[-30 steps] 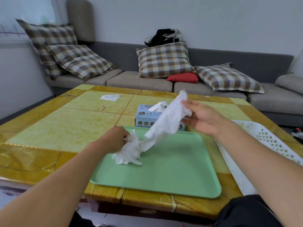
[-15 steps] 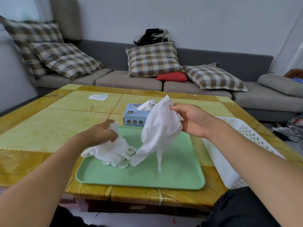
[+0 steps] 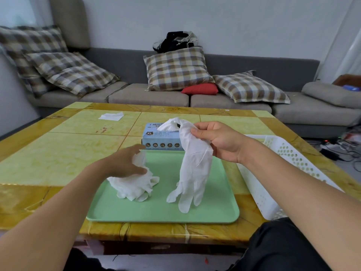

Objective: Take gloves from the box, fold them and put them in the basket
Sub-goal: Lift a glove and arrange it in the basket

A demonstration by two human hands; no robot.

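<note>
**Mia:** Over the green tray (image 3: 205,212), what is the right hand (image 3: 220,142) doing?

**Ben:** It pinches the cuff of one white glove (image 3: 193,169). The glove hangs straight down now, with its fingers just above the tray. A second ago it was joined to the other gloves, and both hands pulled on it. Now it has come free.

**Mia:** And the left hand (image 3: 125,163)?

**Ben:** Its fingers curl over a crumpled bunch of gloves (image 3: 134,183) at the left of the tray. The bunch rests on the tray.

**Mia:** Where is the glove box (image 3: 162,136)?

**Ben:** On the yellow surface (image 3: 58,153), just beyond the far edge of the tray. One more glove pokes out of its top.

**Mia:** So what comes next?

**Ben:** I think the loose glove can be laid flat and folded. The white basket (image 3: 283,153) waits at the right, beside the tray. I cannot see any folded glove in it yet, so most of the job seems left.
</note>
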